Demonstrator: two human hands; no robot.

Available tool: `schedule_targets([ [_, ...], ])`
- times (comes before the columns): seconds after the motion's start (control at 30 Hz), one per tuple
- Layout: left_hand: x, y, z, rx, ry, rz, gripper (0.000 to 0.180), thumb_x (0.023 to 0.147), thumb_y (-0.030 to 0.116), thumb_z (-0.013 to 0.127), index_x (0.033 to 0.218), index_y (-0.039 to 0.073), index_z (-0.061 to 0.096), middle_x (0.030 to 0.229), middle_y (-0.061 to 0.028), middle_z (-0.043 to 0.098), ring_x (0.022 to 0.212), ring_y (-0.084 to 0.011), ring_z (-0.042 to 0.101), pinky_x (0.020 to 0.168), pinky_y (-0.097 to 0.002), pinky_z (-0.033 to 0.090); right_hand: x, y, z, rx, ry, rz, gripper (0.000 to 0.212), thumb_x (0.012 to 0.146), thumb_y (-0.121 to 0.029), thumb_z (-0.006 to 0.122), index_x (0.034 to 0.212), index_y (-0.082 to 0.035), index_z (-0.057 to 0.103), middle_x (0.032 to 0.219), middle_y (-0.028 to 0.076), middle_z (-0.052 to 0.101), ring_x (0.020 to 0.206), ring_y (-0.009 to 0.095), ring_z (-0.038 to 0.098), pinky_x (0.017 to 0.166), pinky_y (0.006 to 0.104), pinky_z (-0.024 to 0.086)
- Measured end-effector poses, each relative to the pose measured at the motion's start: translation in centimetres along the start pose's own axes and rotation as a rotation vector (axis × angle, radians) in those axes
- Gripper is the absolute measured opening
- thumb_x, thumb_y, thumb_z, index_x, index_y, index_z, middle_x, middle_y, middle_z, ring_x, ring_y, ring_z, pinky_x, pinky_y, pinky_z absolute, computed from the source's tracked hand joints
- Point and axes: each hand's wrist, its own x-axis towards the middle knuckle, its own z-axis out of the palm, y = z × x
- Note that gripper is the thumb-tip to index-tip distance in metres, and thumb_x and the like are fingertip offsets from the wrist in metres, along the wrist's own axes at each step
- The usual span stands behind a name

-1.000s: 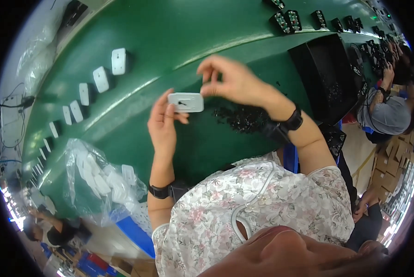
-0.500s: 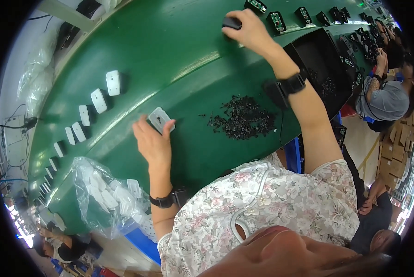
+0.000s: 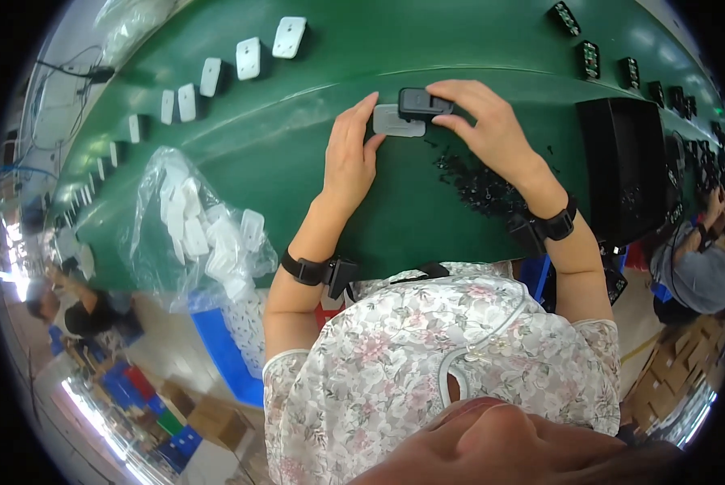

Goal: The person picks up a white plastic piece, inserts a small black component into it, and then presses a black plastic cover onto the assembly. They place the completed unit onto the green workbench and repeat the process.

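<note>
My right hand [image 3: 485, 121] grips a small black plastic housing [image 3: 417, 102] between thumb and fingers. The housing overlaps the upper right part of a pale, rounded rectangular plastic cover [image 3: 388, 123]; whether the two touch cannot be made out. At the cover's left end, my left hand [image 3: 351, 149] has its thumb and fingertips closed around the edge. A scattered pile of small black screws [image 3: 480, 184] lies on the green table just below my right hand and forearm.
White covers [image 3: 248, 58] stand in a line along the upper left. A clear bag of white parts [image 3: 193, 218] sits at left, above a blue bin [image 3: 225, 356]. To the right are a black tray [image 3: 621, 170] and several black housings with green circuit boards [image 3: 590, 61]. Co-workers sit at both sides.
My right hand has brought the black housing from the far right of the table to the pale cover. My left hand stays at the cover. The whole view has shifted with my head.
</note>
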Motion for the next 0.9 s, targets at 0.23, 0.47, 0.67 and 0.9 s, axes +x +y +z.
schedule_targets([
  [0.23, -0.5, -0.6, -0.7, -0.048, -0.054, 0.035, 0.053, 0.075, -0.013, 0.047, 0.124, 0.007, 0.056, 0.131, -0.0096, 0.052, 0.119, -0.0289, 0.051, 0.096, -0.0378, 0.044, 0.1, -1.7, 3.4, -0.063, -0.062, -0.055, 0.035, 0.075, -0.010, 0.070, 0.109, -0.006, 0.061, 0.107, 0.008, 0.064, 0.098, 0.026, 0.059, 0.082, 0.0341, 0.050],
  [0.47, -0.5, -0.2, -1.1, 0.134, -0.115, 0.108, 0.054, 0.075, -0.010, 0.048, 0.125, 0.007, 0.056, 0.132, -0.0078, 0.053, 0.119, -0.0279, 0.051, 0.093, -0.0367, 0.045, -0.5, -2.9, 3.7, -0.226, -0.043, -0.074, 0.037, 0.075, -0.008, 0.069, 0.111, -0.007, 0.061, 0.108, 0.007, 0.062, 0.096, 0.025, 0.060, 0.079, 0.0329, 0.051],
  [0.67, -0.4, 0.8, -0.7, 0.176, -0.105, 0.128, 0.057, 0.070, -0.009, 0.058, 0.126, 0.003, 0.053, 0.129, -0.0107, 0.054, 0.118, -0.0275, 0.052, 0.093, -0.0370, 0.045, -0.8, -2.4, 3.1, -0.198, 0.004, -0.088, 0.039, 0.074, -0.007, 0.069, 0.113, -0.006, 0.061, 0.107, 0.010, 0.062, 0.095, 0.027, 0.060, 0.079, 0.0343, 0.051],
  [0.9, 3.3, -0.2, 0.0, 0.138, 0.045, 0.113, 0.041, 0.072, 0.008, 0.070, 0.112, 0.002, 0.060, 0.099, -0.0141, 0.062, 0.093, -0.0296, 0.058, 0.080, -0.0357, 0.049, 3.2, 0.6, 1.0, 0.265, -0.229, 0.212, 0.036, 0.087, -0.013, 0.063, 0.123, -0.007, 0.057, 0.107, 0.007, 0.063, 0.093, 0.013, 0.059, 0.080, 0.0262, 0.048],
])
